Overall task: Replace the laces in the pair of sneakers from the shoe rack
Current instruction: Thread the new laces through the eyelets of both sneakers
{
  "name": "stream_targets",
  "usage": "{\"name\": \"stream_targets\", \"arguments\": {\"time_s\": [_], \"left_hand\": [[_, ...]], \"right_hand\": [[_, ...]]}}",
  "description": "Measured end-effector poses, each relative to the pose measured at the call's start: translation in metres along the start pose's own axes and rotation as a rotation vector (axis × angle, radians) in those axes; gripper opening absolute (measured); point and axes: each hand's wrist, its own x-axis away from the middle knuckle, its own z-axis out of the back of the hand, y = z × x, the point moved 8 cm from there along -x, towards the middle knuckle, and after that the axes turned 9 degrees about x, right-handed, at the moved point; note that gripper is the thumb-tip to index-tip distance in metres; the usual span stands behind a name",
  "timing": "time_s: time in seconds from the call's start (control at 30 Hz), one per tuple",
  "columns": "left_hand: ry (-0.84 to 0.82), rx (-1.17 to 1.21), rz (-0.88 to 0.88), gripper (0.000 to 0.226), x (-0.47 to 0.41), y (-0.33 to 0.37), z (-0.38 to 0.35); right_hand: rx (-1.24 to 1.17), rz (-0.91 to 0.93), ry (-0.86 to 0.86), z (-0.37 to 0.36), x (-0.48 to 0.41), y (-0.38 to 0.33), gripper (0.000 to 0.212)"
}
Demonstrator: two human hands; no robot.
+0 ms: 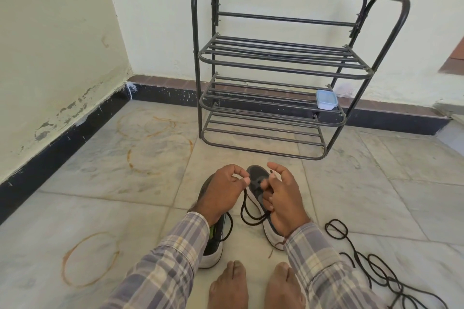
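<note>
Two grey sneakers with white soles stand on the floor in front of me. The right sneaker (257, 184) points away, and a black lace (247, 216) loops out of its eyelets. My left hand (223, 192) pinches one strand of that lace between thumb and fingers. My right hand (281, 195) grips the sneaker's upper and pinches the lace's other end near the toe. The left sneaker (213, 246) lies mostly hidden under my left forearm. Loose black laces (371, 266) lie coiled on the floor at the right.
A black metal shoe rack (276, 68) stands against the wall ahead, with a small blue-lidded box (326, 99) on its middle shelf. My bare feet (253, 286) rest at the bottom edge. Rust rings mark the tiled floor (100, 183) at the left.
</note>
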Motion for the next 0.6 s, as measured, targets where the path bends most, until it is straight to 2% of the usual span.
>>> {"name": "stream_targets", "arguments": {"time_s": [0.13,0.23,0.4,0.5,0.6], "left_hand": [[-0.019,0.048,-0.007,0.002,0.002,0.002,-0.003],[-0.023,0.093,-0.008,0.003,0.003,0.004,-0.001],[-0.012,0.144,0.016,0.007,0.004,0.009,0.002],[-0.015,0.162,0.027,0.007,0.004,0.01,0.007],[-0.035,0.145,0.086,0.009,0.001,0.003,0.02]], "right_hand": [[0.072,0.065,-0.019,-0.006,0.003,-0.003,0.031],[0.318,0.168,-0.049,-0.011,0.005,-0.01,0.023],[0.5,0.221,-0.306,-0.032,0.015,-0.005,0.011],[0.586,0.228,-0.232,-0.026,0.01,0.0,0.022],[0.721,0.238,-0.127,-0.013,0.001,0.003,0.025]]}}
